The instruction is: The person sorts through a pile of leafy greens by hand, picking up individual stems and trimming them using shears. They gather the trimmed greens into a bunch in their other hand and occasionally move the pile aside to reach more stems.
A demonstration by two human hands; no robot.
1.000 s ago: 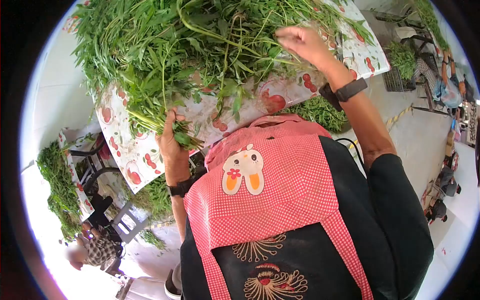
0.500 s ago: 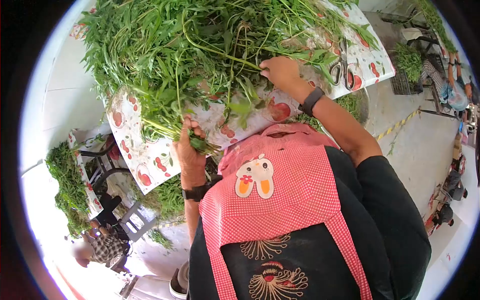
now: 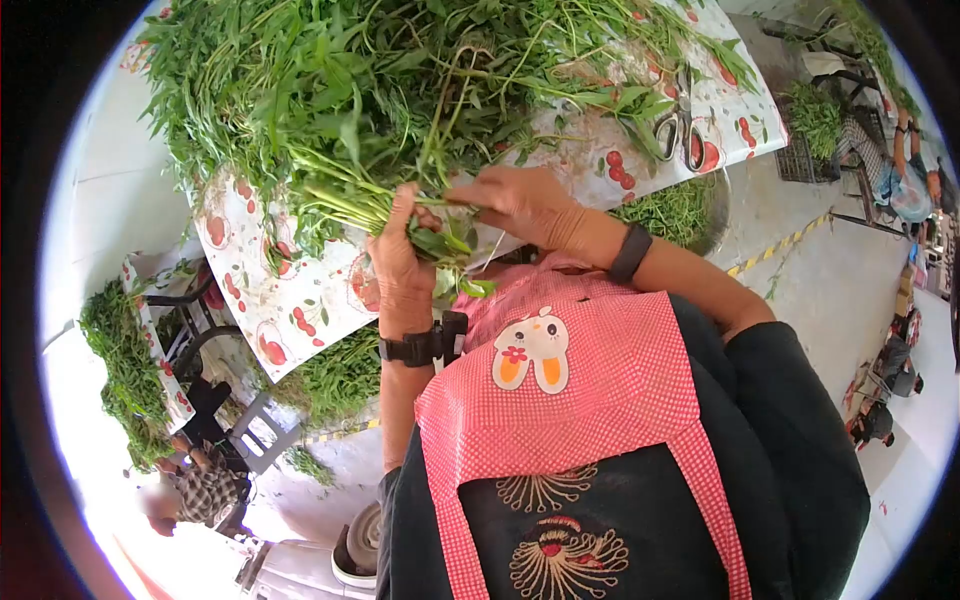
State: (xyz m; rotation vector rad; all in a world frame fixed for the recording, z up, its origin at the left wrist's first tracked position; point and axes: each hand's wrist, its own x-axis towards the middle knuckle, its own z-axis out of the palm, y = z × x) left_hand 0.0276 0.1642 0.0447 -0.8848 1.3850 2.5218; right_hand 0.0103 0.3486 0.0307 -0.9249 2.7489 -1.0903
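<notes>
My left hand [image 3: 404, 258] is closed around a bunch of leafy green stems [image 3: 345, 200] over the front edge of the table, with the stem ends and some leaves poking out below the fist. Close beside it on the right, my right hand [image 3: 528, 207] has its thumb and fingers pinched together on a green stem, the fingertips almost touching the bunch. Behind both hands a large heap of leafy stems [image 3: 270, 90] covers much of the table. Scissors [image 3: 683, 128] with dark handles lie on the tablecloth to the right of the heap.
A fruit-patterned tablecloth [image 3: 318, 318] covers the table. Cut greens [image 3: 670, 215] lie below its front edge, and a crate of greens [image 3: 812, 135] stands at right. A grey stool [image 3: 262, 432] is at lower left, near a seated person in checks [image 3: 208, 492]. More people are at far right.
My right hand has moved left and down, bringing its stem to the bunch. My left hand has risen slightly and shifted right, still gripping the stems.
</notes>
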